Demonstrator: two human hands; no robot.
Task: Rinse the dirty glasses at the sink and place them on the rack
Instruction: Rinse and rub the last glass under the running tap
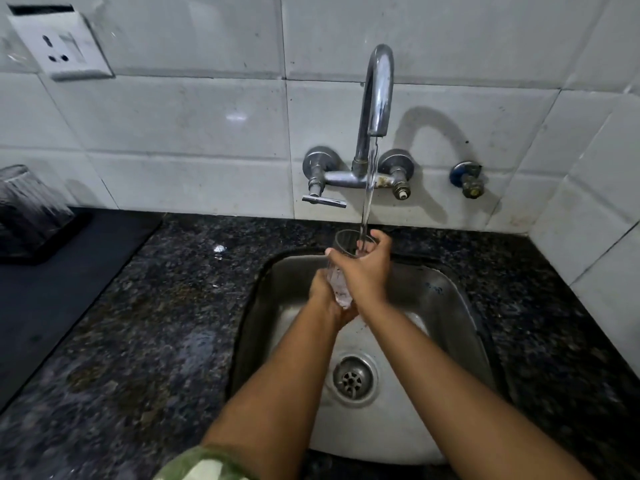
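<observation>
Pouring straight down from the chrome faucet (375, 95), the stream of water (367, 188) ran into the open mouth of a clear glass (341, 268), and both hands were on it over the steel sink (450, 306). The glass stood tilted a little, rim up and leaning toward the wall, right under the spout. The left hand (327, 299) gripped it low down, fingers curled round the base from the left side. The right hand (363, 268) had it higher up, wrapped round the upper body, with the thumb lying across the near side just below the rim and the fingertips up at the rim where the water came in. So both hands were clenched on the glass, neither one free.

Below them the drain (353, 377) sat in the sink floor, between the two forearms as the camera saw it. The sink was set into a dark speckled countertop (156, 341). Far off to the left, well apart from the sink, a second glass (24, 202) stood upside down on a dark mat (69, 271), wet streaks on its side. On the tiled wall, a lever handle (323, 200) hung at the faucet's left, a blue-collared valve (467, 180) sat to its right, and a white socket plate (60, 46) showed top left.
</observation>
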